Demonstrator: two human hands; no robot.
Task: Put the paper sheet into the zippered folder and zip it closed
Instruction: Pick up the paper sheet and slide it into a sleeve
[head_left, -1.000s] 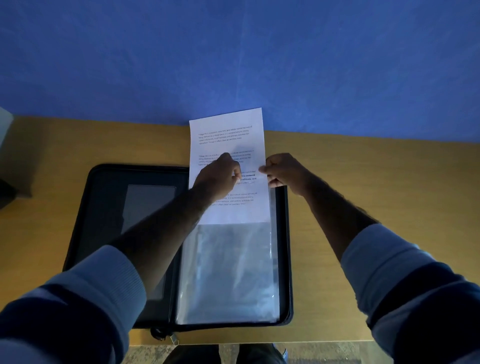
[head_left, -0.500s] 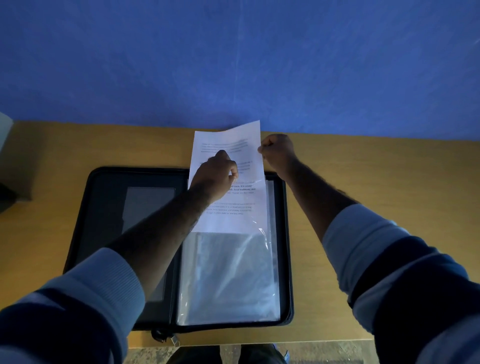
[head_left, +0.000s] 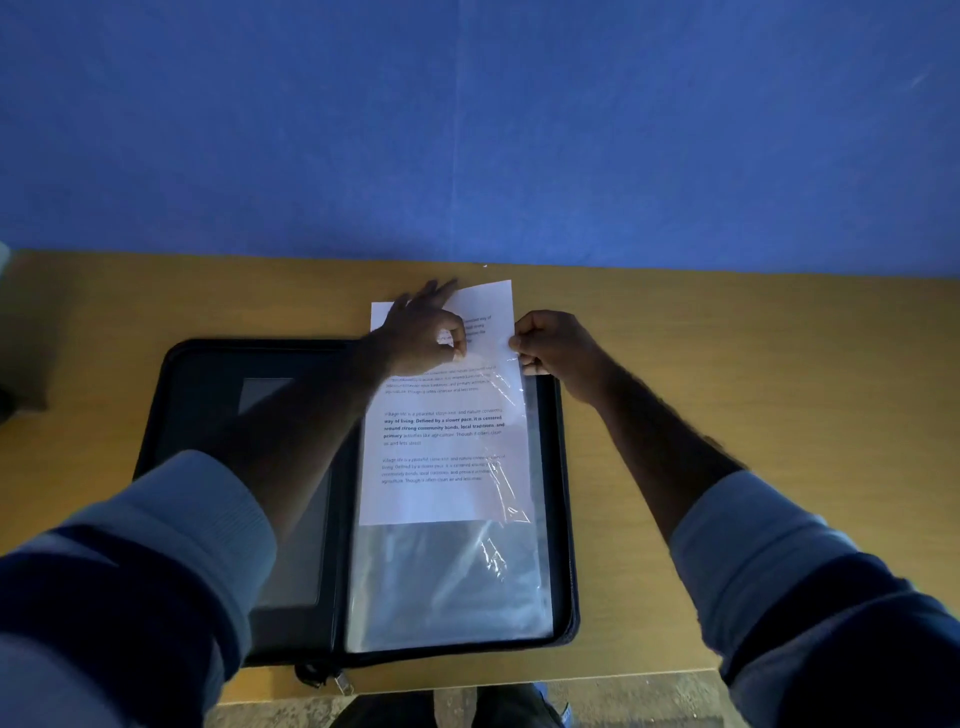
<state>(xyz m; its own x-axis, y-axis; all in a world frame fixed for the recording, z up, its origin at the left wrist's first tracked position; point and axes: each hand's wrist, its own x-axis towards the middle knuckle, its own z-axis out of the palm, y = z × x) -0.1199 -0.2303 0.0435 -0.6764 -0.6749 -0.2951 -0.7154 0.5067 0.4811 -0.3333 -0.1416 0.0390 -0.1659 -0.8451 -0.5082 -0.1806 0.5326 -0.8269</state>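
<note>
An open zippered folder lies on a wooden bench. The paper sheet now sits deeper in the clear sleeve on the folder's right half than a second ago, though its far end still sticks out. The left hand pinches the sheet's top. The right hand grips its right edge at the sleeve's mouth. Insertion is probably over halfway, and zipping hasn't begun.

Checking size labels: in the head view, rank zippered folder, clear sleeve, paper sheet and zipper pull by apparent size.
1. zippered folder, open flat
2. clear sleeve
3. paper sheet, partly covered, so close to the sleeve
4. zipper pull
</note>
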